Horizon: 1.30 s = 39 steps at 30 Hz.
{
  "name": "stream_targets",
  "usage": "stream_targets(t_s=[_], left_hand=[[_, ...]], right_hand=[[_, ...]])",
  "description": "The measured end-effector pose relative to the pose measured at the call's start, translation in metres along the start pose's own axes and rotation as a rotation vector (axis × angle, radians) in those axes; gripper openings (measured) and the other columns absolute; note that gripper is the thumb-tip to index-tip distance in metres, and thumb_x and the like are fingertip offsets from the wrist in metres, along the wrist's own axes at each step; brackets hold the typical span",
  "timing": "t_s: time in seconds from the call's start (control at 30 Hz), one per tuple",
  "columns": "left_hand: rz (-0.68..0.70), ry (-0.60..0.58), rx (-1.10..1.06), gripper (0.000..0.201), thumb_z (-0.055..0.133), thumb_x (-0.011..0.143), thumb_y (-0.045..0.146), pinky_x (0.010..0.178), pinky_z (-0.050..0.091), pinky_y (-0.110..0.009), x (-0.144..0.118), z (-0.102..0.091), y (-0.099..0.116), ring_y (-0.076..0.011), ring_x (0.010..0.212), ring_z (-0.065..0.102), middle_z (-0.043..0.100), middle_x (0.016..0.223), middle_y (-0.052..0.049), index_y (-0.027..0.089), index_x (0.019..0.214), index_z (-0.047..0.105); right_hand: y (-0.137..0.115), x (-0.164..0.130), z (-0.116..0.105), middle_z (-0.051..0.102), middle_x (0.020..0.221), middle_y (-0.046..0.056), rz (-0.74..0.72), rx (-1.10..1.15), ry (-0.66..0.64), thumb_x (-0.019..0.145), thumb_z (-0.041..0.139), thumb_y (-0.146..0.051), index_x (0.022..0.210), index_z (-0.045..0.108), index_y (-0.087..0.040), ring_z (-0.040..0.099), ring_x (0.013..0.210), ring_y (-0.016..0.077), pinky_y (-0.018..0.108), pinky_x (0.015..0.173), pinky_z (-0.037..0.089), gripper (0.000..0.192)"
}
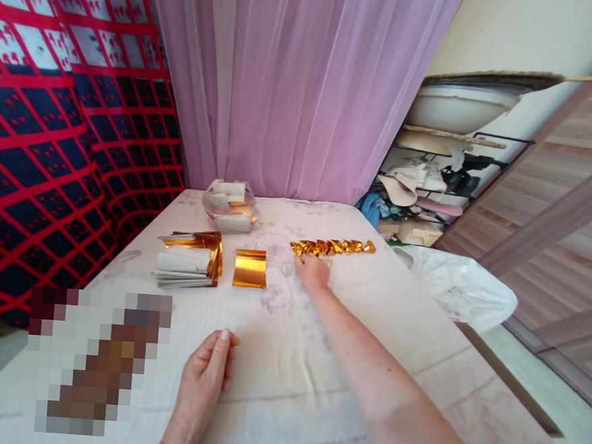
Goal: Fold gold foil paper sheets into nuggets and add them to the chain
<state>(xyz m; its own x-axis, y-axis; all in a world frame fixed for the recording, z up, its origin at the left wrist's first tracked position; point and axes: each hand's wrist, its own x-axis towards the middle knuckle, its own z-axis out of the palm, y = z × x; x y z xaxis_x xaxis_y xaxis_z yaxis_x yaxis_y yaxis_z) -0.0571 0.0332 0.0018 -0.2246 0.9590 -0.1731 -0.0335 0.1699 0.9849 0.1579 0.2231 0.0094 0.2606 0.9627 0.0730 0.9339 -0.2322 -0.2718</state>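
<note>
My right hand [313, 272] reaches forward, its fingers pinched at the near left end of a row of folded gold foil pieces [342, 246]. The fingertips are small in view and partly hide the end piece. Closer to me, my left hand [209, 361] rests loosely curled over the table, with nothing visible in it. A single shiny gold foil sheet [251, 269] lies ahead of it. Left of that sheet is a stack of gold foil paper [186, 262] with pale backing.
A clear plastic bag [230, 207] of more paper sits at the table's back edge. The cloth-covered table [276, 356] meets a purple curtain [306, 81]. To the right stand a loaded rack [431, 170] and a white plastic bag [466, 288]. A blurred-out patch covers the left front.
</note>
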Motion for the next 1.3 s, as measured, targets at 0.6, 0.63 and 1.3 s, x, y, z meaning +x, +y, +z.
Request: stream_targets(t_s=[0.6,0.63,1.3], left_hand=[[0.010,-0.023,0.060,0.062,0.060,0.063,0.079,0.037,0.035,-0.019,-0.001,0.000,0.003,-0.0095,0.043,0.045,0.050,0.057,0.004,0.018,0.072,0.062],[0.009,-0.025,0.056,0.062,0.060,0.063,0.079,0.037,0.035,-0.019,-0.001,0.000,0.003,-0.0093,0.043,0.045,0.050,0.056,0.004,0.018,0.071,0.061],[0.161,0.001,0.197,0.061,0.053,0.081,0.063,0.042,0.042,-0.023,0.000,0.000,-0.008,-0.0110,0.047,0.052,0.059,0.081,0.002,0.023,0.126,0.053]], right_hand=[[0.012,-0.003,-0.014,0.068,0.123,0.006,-0.144,-0.002,-0.086,0.090,0.053,-0.029,0.115,0.070,-0.028,0.063,0.106,0.0202,0.026,0.083,0.045,0.030],[0.013,-0.003,-0.015,0.068,0.121,0.005,-0.134,0.001,-0.087,0.090,0.053,-0.029,0.114,0.070,-0.028,0.063,0.106,0.0200,0.026,0.083,0.045,0.029],[-0.003,-0.084,-0.056,0.076,0.093,0.005,-0.427,-0.085,-0.133,0.092,0.048,-0.028,0.087,0.074,-0.023,0.068,0.086,0.0191,0.025,0.070,0.041,0.027]])
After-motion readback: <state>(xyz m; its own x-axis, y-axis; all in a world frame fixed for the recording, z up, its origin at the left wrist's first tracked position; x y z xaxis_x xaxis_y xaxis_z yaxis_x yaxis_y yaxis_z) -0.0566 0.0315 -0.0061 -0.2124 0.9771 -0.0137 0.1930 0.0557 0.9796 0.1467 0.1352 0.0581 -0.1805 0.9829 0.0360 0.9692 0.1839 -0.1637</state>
